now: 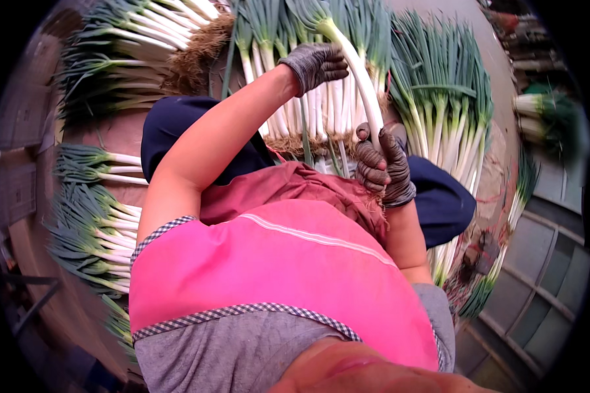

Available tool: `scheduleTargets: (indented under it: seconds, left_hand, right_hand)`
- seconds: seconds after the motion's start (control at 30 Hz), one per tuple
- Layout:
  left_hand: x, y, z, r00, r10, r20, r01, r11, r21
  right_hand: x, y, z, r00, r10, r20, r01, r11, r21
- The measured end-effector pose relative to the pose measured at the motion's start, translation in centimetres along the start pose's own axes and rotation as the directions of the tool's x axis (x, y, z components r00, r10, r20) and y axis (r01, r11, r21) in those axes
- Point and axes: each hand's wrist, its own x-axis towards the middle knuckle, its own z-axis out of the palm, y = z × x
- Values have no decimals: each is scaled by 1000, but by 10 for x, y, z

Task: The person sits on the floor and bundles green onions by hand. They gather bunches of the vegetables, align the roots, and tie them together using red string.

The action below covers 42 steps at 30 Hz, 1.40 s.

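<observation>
My right hand (383,167), in a dirty knit work glove, grips the lower end of a long green onion (364,81). The stalk's white shaft rises from this fist, and its green leaves point away from me. Roots hang below the hand. My left hand (317,69), gloved in grey with bare fingertips hard to make out, lies beside the upper shaft with fingers extended. Whether it touches the stalk I cannot tell. Under both hands lies a row of white-shafted green onions (324,110), with roots towards me.
Piled green onions (152,49) lie at upper left, with smaller bunches (98,236) below them. A large bunch (440,98) lies to the right, beside red twine (494,199). Farther right are more onions (541,113) and a gridded panel (536,275). Cardboard boxes (14,191) stand at far left.
</observation>
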Motion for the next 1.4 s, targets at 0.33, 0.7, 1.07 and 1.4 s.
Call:
scheduleTargets:
  seconds: [0.33, 0.7, 1.07, 1.4]
  left_hand:
    - [-2, -57, 46, 997, -66, 45, 76, 962, -262]
    - [-59, 0, 110, 965, 220, 140, -243, 955, 170]
    - [-53, -68, 240, 813, -155, 561, -299, 716, 631]
    - [-38, 17, 68, 999, 44, 4, -25, 503, 864]
  right_hand:
    - [-103, 39, 36, 906, -124, -404, -44, 923, -383]
    - [-143, 73, -29, 621, -781, 59, 72, -18, -997]
    - [-242, -135, -41, 173, -970, 169, 664, -12, -748]
    - [-359, -258, -278, -169, -886, -432, -650, 430, -627]
